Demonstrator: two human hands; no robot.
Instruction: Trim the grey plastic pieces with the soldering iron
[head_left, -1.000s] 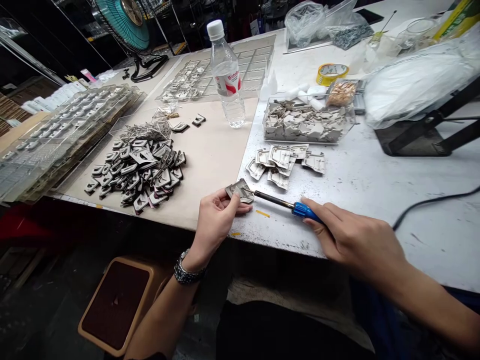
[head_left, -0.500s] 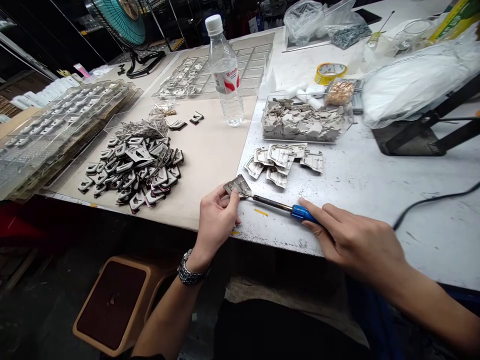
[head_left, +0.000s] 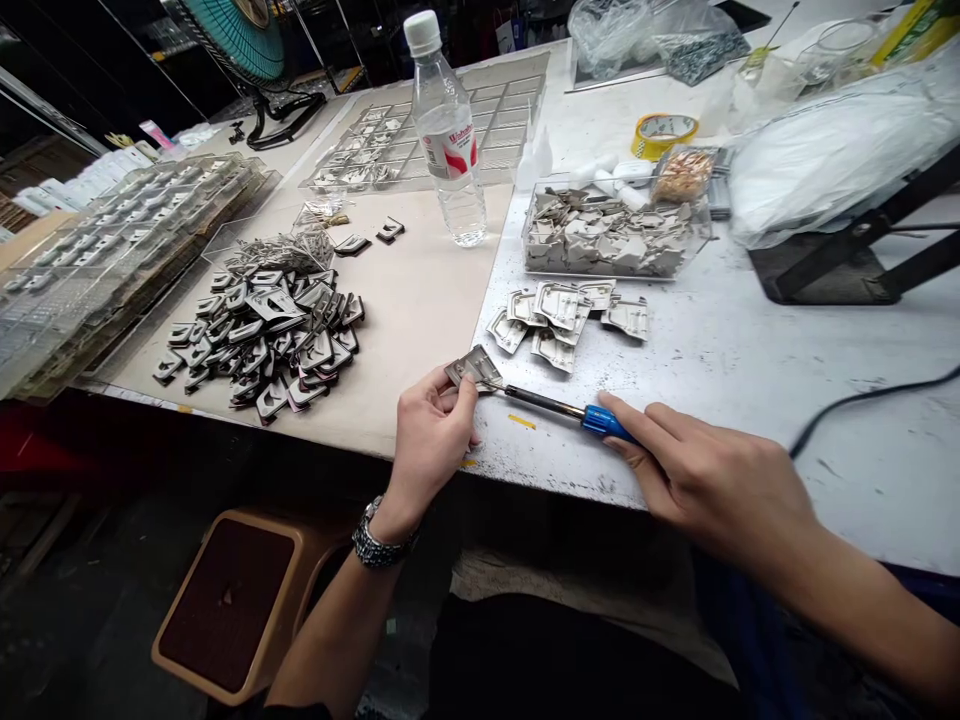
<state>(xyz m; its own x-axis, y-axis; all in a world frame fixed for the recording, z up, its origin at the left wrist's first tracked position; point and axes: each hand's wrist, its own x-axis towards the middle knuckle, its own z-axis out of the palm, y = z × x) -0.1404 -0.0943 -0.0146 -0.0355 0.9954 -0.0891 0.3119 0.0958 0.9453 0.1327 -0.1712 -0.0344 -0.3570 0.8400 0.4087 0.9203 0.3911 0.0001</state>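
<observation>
My left hand (head_left: 433,425) pinches a small grey moulded part (head_left: 474,368) between thumb and fingers, just above the table's front edge. In my right hand (head_left: 705,470) is a soldering iron (head_left: 600,420), gripped by its blue handle. Its metal shaft points left, and the thin tip meets the lower right of the grey part; whether it touches the surface I cannot tell. Behind the held part lies a small group of similar pale grey parts (head_left: 555,348). A clear box (head_left: 615,268) behind them is full of grey pieces.
A pile of black-and-grey frames (head_left: 262,335) lies at left, near stacked clear trays (head_left: 112,260). A water bottle (head_left: 450,150) stands mid-table. Yellow tape (head_left: 664,133), a black metal stand (head_left: 825,270) and a cable (head_left: 862,398) are at right. A stool (head_left: 229,600) sits below.
The whole view has shifted very slightly. Both hands keep the same hold, with the iron's tip still at the grey part.
</observation>
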